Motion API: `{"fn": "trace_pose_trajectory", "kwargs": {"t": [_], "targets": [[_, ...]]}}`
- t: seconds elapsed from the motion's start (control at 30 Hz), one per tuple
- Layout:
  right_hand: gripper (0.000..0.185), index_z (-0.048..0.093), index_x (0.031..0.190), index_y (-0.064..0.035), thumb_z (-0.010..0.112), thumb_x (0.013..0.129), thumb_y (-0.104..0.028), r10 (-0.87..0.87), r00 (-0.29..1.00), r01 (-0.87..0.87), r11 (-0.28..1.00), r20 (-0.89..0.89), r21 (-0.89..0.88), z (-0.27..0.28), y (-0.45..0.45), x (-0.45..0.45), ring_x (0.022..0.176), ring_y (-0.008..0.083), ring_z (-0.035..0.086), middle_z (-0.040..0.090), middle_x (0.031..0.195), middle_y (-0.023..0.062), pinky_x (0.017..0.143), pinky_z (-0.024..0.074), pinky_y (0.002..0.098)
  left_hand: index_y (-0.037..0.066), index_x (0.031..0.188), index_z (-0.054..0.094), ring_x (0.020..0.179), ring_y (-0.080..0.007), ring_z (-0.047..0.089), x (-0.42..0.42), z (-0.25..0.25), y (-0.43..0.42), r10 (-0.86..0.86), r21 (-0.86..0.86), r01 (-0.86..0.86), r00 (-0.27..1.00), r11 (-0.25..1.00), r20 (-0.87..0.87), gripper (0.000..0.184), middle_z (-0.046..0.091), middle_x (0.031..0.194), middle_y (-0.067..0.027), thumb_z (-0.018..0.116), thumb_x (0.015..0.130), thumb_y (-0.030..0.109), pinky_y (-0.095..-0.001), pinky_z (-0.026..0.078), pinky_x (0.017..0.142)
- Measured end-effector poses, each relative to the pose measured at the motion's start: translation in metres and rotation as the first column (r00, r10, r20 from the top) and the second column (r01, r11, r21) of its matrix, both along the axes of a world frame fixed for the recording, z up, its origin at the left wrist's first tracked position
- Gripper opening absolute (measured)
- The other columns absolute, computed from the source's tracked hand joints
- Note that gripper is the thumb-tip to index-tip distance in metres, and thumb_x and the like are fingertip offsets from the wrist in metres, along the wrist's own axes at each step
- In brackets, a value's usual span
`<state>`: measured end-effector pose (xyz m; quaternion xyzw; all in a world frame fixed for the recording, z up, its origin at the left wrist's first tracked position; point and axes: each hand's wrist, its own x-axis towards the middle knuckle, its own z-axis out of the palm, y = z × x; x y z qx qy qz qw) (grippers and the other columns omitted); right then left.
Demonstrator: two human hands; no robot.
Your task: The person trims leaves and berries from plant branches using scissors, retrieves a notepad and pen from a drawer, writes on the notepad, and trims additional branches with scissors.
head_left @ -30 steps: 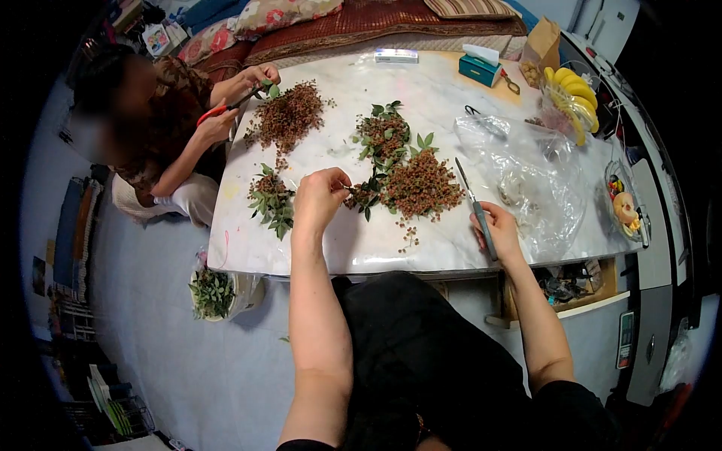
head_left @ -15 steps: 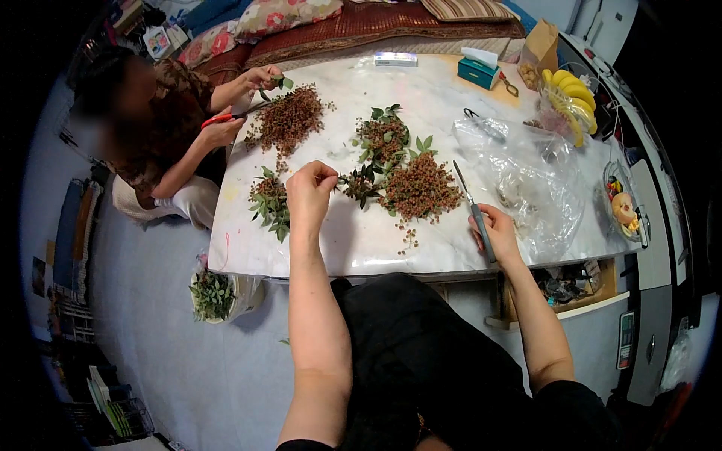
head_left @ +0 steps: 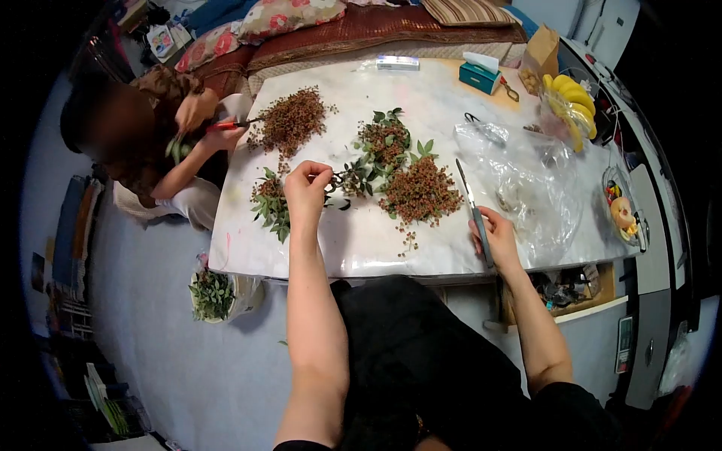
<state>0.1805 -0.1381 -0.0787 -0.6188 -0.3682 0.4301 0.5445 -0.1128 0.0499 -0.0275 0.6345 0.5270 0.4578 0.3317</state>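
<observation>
My left hand [head_left: 307, 194] is over the left middle of the table, thumb and fingers pinched on the end of a dark-leaved sprig [head_left: 355, 179]. That sprig reaches right, toward a leafy berry bunch [head_left: 383, 141]. In my right hand [head_left: 496, 237], near the front edge, is a slim grey-handled knife [head_left: 481, 229], its blade pointing away from me. Between my hands lies a heap of reddish-brown berry clusters [head_left: 421, 189], with a few loose berries in front. Left of my left hand is a pile of green leaves [head_left: 271, 203], partly hidden by it.
Across the left corner, a person [head_left: 162, 128] holds red-handled scissors [head_left: 226, 126] beside another berry heap [head_left: 289, 120]. A clear plastic bag [head_left: 526, 188], bananas [head_left: 573, 98] and a tissue box [head_left: 479, 77] are on the right. Below are a leaf-filled bucket [head_left: 244, 297] and an open drawer [head_left: 594, 308].
My left hand has shifted slightly left with the sprig. The other person's hands have drawn back from the berry heap toward their body. My right hand has barely moved.
</observation>
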Motion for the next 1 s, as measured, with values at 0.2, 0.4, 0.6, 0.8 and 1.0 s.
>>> {"fn": "trace_pose_trajectory", "kwargs": {"t": [0.2,0.4,0.6,0.8,1.0], "targets": [[0.045,0.047,0.124,-0.0023,0.066,0.085,-0.015,0.239,0.966,-0.236,0.971,-0.098,0.049,0.044,-0.011,-0.04,0.059,0.0041,0.048,0.051,0.069,-0.0046,0.052,0.0381,0.0191,0.004,0.09,0.062,0.076,-0.0118,0.065,0.001,0.012,-0.009,-0.096,-0.049,0.123,0.923,0.991,0.372,0.007,0.067,0.08,-0.0049,0.063,0.086,0.009,-0.0217,0.041,0.059],[0.042,0.047,0.123,-0.0013,0.065,0.087,-0.015,0.437,0.849,-0.435,0.897,-0.298,0.077,0.062,-0.014,-0.071,0.059,0.0047,0.047,0.053,0.072,-0.0015,0.053,0.0414,0.0211,0.003,0.088,0.062,0.075,-0.0142,0.067,0.018,0.019,-0.022,-0.042,-0.146,0.185,0.744,0.972,0.667,0.004,0.065,0.077,-0.0039,0.064,0.086,0.006,-0.0196,0.042,0.056],[0.036,0.05,0.117,0.0008,0.061,0.089,-0.018,0.427,0.805,-0.456,0.889,-0.411,0.029,0.072,-0.013,-0.079,0.049,0.007,0.045,0.05,0.068,0.001,0.049,0.0427,0.0228,0.004,0.089,0.061,0.076,-0.0158,0.068,0.029,0.012,-0.023,-0.034,-0.18,0.267,0.636,0.947,0.771,0.006,0.066,0.08,-0.0047,0.065,0.085,0.007,-0.0202,0.045,0.057],[0.031,0.052,0.114,0.0,0.057,0.091,-0.02,0.431,0.801,-0.444,0.893,-0.416,0.07,0.077,-0.014,-0.079,0.048,0.0071,0.046,0.048,0.066,0.0016,0.049,0.043,0.0224,0.002,0.087,0.061,0.076,-0.0132,0.065,0.043,0.018,-0.031,-0.188,-0.004,0.251,0.735,0.968,0.652,0.003,0.067,0.08,-0.0062,0.063,0.085,0.004,-0.0221,0.046,0.064],[0.035,0.051,0.118,0.0026,0.055,0.092,-0.02,0.395,0.83,-0.387,0.916,-0.394,0.103,0.081,-0.014,-0.072,0.046,0.0072,0.045,0.05,0.065,0.0032,0.049,0.0451,0.0227,0.001,0.087,0.062,0.073,-0.009,0.059,0.049,0.025,-0.038,-0.312,0.121,0.296,0.774,0.948,0.551,0.002,0.063,0.079,-0.0034,0.062,0.085,0.001,-0.0201,0.043,0.065]]}}
